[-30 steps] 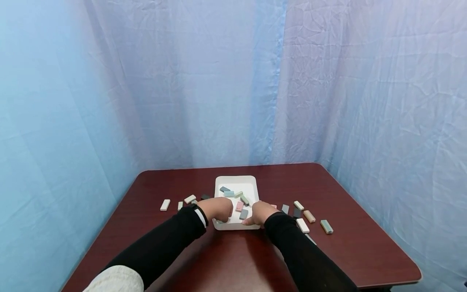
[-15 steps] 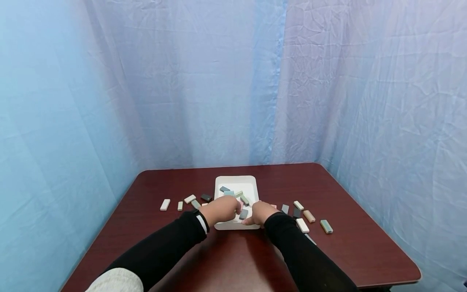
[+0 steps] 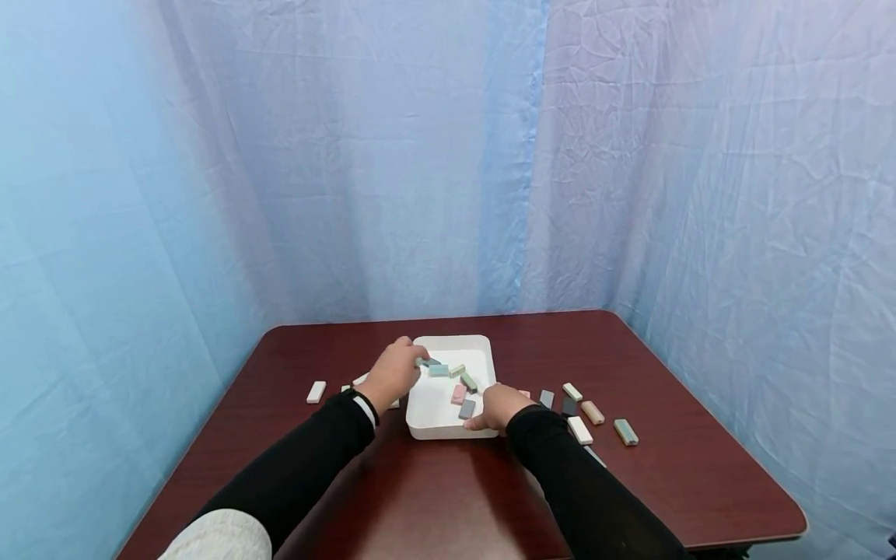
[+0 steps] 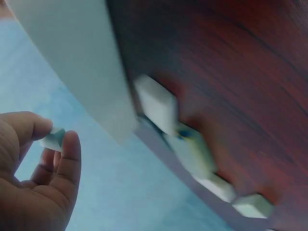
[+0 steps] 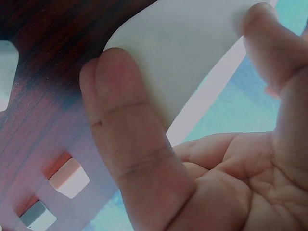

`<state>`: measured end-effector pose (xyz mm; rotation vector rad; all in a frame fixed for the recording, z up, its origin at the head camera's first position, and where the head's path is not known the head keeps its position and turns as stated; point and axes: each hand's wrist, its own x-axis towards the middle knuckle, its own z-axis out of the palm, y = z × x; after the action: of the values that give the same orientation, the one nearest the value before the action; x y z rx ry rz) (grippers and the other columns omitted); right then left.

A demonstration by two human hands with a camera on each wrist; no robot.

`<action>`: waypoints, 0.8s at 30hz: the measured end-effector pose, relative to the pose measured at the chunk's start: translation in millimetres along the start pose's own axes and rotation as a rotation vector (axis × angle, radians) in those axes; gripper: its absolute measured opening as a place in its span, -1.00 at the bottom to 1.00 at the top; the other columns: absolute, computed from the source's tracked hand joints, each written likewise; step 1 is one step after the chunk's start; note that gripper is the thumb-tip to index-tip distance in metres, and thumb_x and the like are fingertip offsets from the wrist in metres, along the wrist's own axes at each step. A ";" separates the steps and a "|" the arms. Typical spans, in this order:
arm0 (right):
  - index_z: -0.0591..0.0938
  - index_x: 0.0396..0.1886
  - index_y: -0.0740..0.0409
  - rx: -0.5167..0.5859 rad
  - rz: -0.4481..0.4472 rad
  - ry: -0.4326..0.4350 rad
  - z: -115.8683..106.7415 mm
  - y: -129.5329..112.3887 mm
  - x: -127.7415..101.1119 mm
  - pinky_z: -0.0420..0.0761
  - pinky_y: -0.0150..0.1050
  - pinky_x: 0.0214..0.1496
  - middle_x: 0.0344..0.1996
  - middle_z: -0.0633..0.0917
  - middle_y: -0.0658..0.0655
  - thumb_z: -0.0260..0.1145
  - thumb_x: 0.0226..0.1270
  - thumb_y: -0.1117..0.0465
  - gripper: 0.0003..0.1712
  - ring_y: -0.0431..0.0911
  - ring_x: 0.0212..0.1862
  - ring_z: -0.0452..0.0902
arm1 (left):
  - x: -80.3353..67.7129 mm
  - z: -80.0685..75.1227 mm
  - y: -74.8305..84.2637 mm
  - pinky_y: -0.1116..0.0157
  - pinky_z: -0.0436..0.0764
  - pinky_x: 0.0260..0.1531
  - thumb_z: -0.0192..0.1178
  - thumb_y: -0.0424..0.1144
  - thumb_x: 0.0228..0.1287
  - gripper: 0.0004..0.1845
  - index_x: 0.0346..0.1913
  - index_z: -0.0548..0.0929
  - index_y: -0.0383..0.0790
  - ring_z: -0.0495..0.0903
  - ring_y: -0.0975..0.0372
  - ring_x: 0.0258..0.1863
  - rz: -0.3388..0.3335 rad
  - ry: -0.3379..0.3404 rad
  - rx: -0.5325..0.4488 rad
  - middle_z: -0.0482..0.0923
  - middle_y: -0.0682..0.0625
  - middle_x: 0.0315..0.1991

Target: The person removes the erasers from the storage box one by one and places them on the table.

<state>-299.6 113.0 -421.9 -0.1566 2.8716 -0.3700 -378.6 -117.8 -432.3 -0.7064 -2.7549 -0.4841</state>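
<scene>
Left hand (image 3: 393, 372) raised over the far left rim of the shallow white rectangular plastic tray (image 3: 444, 418), thumb and fingers pinching a small pale green block (image 4: 52, 139) above that rim. Right hand (image 3: 498, 407) clamped on the tray's near right corner, thumb and fingers curled around its wall. Inside the tray, several pastel rectangular blocks (image 3: 459, 394). More scattered on the dark red-brown wooden table (image 3: 672, 482) left and right of the tray.

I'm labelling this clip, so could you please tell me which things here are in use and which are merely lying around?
In use:
- white tray, gripped at its near right corner by the right hand
- pale block, pinched in the left hand over the tray's far left corner
- blocks in the tray

Lying about:
- blocks right of the tray
- blocks left of the tray
- table
- blue curtain
</scene>
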 end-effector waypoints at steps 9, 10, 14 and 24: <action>0.69 -0.58 0.21 0.004 -0.024 0.008 -1.6 0.4 -2.5 0.46 -0.23 -0.35 -0.70 0.51 0.05 0.53 0.35 -0.19 -0.42 -0.08 -0.58 0.44 | 4.5 5.6 -46.2 0.08 0.71 0.05 0.19 -0.49 0.52 -0.71 0.17 0.74 -0.27 0.68 -0.02 0.04 -0.156 -0.019 -0.010 0.67 -0.21 0.04; 0.70 -0.59 0.22 0.004 -0.029 0.010 -1.1 0.5 -3.0 0.45 -0.23 -0.36 -0.71 0.49 0.04 0.53 0.35 -0.19 -0.41 -0.08 -0.58 0.43 | 5.2 7.9 -50.6 0.08 0.71 0.06 0.17 -0.49 0.54 -0.71 0.18 0.74 -0.27 0.68 -0.02 0.05 -0.156 -0.029 0.001 0.66 -0.21 0.05; 0.71 -0.59 0.24 0.015 -0.030 0.010 1.1 1.1 -3.3 0.43 -0.24 -0.38 -0.73 0.46 0.03 0.53 0.35 -0.19 -0.40 -0.09 -0.60 0.41 | 7.3 15.9 -63.6 0.08 0.70 0.09 0.10 -0.51 0.57 -0.68 0.18 0.75 -0.25 0.67 -0.02 0.08 -0.153 -0.085 0.040 0.67 -0.20 0.06; 0.71 -0.60 0.21 0.017 -0.041 0.026 0.9 1.6 -2.9 0.44 -0.22 -0.35 -0.70 0.47 0.03 0.54 0.34 -0.19 -0.42 -0.08 -0.54 0.42 | 12.2 26.8 -73.7 0.04 0.70 0.10 0.16 -0.54 0.52 -0.70 0.13 0.76 -0.24 0.70 -0.01 0.09 -0.180 -0.172 0.057 0.74 -0.17 0.06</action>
<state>-296.7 114.7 -422.5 -0.2098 2.8938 -0.4069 -430.3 -163.5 -471.4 -0.5117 -2.9975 -0.3954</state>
